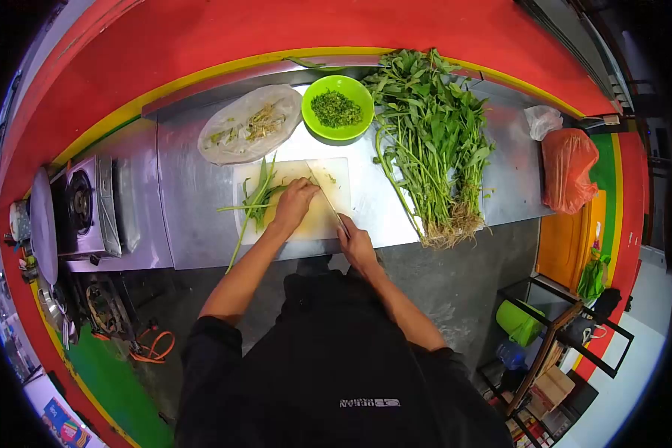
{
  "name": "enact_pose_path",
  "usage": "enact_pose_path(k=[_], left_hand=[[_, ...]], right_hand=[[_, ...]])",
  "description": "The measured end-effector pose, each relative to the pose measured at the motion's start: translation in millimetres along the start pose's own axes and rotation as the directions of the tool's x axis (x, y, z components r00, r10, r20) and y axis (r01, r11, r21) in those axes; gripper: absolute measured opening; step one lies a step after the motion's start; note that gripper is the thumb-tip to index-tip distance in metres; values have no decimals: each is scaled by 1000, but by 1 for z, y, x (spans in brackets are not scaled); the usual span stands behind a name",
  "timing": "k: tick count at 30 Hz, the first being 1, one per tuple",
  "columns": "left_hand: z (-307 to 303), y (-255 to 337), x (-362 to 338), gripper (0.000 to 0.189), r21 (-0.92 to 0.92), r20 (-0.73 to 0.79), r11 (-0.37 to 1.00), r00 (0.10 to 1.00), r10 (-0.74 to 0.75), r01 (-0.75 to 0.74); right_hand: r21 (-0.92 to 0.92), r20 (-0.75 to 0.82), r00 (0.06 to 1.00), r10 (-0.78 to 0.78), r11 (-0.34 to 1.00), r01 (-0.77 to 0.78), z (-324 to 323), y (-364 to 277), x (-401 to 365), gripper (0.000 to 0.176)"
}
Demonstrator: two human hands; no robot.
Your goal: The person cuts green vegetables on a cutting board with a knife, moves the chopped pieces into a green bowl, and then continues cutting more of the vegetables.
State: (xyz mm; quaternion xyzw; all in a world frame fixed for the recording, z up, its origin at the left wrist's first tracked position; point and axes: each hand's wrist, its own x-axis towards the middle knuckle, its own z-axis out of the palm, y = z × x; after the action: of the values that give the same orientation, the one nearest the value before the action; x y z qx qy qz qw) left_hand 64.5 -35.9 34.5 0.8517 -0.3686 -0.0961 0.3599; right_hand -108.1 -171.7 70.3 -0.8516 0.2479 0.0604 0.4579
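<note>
My right hand (358, 243) is closed round the handle of a knife (327, 196), whose blade slants up and left across a pale cutting board (332, 224). Just left of the blade, my left hand (297, 203) presses its bent fingers on a small bunch of leafy green stalks (260, 198). The stalks stick out to the left past the board's edge, and one hangs toward the counter's front. A few green bits lie on the board near the blade. Beyond the board stands a lime-green bowl (338, 133) with chopped greens (336, 109) in it.
A clear plastic bag (220, 149) with trimmings lies behind the board. At the right is a large heap of rooted greens (437, 149) on the steel counter (194, 216). Farther right sits a red plastic bag (570, 170). A gas stove (89, 205) stands at the left end.
</note>
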Motion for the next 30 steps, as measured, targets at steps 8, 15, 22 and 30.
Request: enact_pose_path(k=[8, 15, 22, 30], left_hand=[[1, 3, -5, 15, -21, -19, 1000, 1000, 4, -5], [4, 5, -4, 19, -21, -13, 1000, 1000, -10, 10], [0, 7, -4, 20, -53, 7, 997, 999, -47, 47], [1, 5, 1, 18, -37, -3, 999, 1000, 2, -2]], right_hand=[[89, 66, 996, 57, 994, -62, -5, -5, -3, 37], [-12, 19, 1000, -2, 1000, 2, 2, 10, 1, 39], [107, 23, 1000, 4, 994, -6, -4, 3, 4, 39], [29, 66, 996, 59, 998, -61, -10, 5, 1, 39]])
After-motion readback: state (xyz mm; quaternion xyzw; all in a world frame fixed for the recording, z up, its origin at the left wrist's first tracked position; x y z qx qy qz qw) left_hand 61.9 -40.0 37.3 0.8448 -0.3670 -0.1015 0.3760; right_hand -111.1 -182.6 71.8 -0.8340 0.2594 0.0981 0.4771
